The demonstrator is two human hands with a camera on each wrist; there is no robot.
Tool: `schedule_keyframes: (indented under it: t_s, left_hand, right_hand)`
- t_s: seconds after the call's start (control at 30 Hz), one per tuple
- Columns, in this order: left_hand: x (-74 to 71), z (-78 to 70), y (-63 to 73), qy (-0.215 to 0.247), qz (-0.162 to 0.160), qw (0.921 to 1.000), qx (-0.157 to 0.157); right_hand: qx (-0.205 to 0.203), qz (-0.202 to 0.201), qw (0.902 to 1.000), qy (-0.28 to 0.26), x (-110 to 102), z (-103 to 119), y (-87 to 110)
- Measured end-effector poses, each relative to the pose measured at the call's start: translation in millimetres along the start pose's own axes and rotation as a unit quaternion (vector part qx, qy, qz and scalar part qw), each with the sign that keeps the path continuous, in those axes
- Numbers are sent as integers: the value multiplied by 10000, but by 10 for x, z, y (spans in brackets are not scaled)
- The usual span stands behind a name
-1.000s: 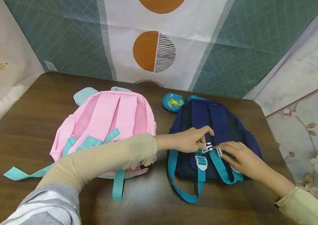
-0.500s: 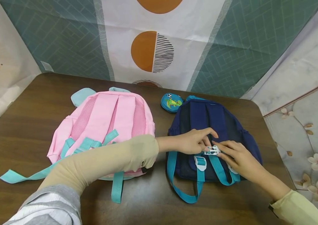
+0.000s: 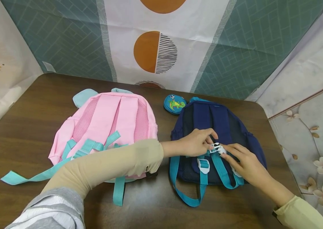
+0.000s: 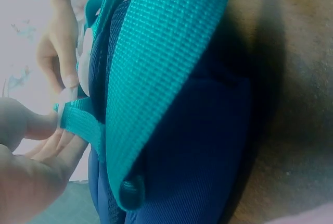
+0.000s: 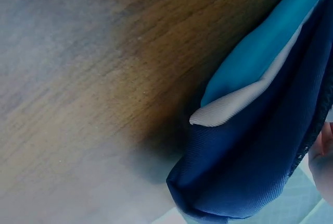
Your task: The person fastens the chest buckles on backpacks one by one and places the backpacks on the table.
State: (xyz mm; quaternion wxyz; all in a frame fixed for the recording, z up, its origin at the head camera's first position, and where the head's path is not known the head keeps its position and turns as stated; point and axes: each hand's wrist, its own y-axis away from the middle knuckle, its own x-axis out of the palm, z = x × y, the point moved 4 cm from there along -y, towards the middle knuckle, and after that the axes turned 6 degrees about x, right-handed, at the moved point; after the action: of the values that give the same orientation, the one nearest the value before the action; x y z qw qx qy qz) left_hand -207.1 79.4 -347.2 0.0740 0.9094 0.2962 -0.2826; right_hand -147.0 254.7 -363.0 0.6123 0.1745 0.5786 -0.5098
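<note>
A navy backpack (image 3: 237, 133) lies with its straps up on the right of the table. Over its middle, my left hand (image 3: 197, 142) pinches the pronged half of a white side-release buckle (image 3: 214, 147), which is threaded on teal webbing (image 4: 83, 122). My right hand (image 3: 242, 160) pinches the socket half (image 3: 222, 149) by its end. The two halves meet end to end, and part of the prongs shows between them. Below hangs a teal strap (image 3: 203, 183) with a white adjuster (image 3: 204, 166). In the right wrist view only a few fingertips (image 5: 323, 156) show past the backpack's side.
A pink backpack (image 3: 127, 111) lies at the left under my left forearm, its teal strap ends (image 3: 118, 190) trailing on the brown table (image 3: 155, 206). A small teal pouch (image 3: 174, 104) with a dinosaur sits by the navy backpack's top. Patterned cloth (image 3: 221, 38) hangs behind the table.
The two buckle halves, apart a second ago, came together and now meet with prongs showing between them. Both hands have shifted slightly upward since half a second ago.
</note>
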Motion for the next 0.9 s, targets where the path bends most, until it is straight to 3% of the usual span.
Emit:
schedule_keyframes:
  t_s: [0.17, 0.3, 0.4, 0.63, 0.77, 0.9]
  left_hand:
    - [3, 13, 13, -352, 91, 9993, 95]
    - [4, 13, 16, -535, 66, 9983, 218]
    - [-3, 8, 15, -635, -132, 9975, 276]
    - [-25, 77, 14, 203, -687, 9974, -53]
    - [-12, 91, 6, 378, -713, 9967, -132]
    - [21, 55, -9, 292, -657, 9973, -171]
  right_hand:
    - [-137, -111, 9996, -241, -3, 13, -4]
    - [-627, -234, 9970, -379, -2, 42, -37]
    - [-964, -347, 9943, -290, -2, 61, -73]
    - [-1244, -358, 9915, 121, 22, 92, -164]
    - [-1567, -308, 9868, 272, 27, 137, -199]
    - [-1850, -537, 9810, 222, 48, 178, -195]
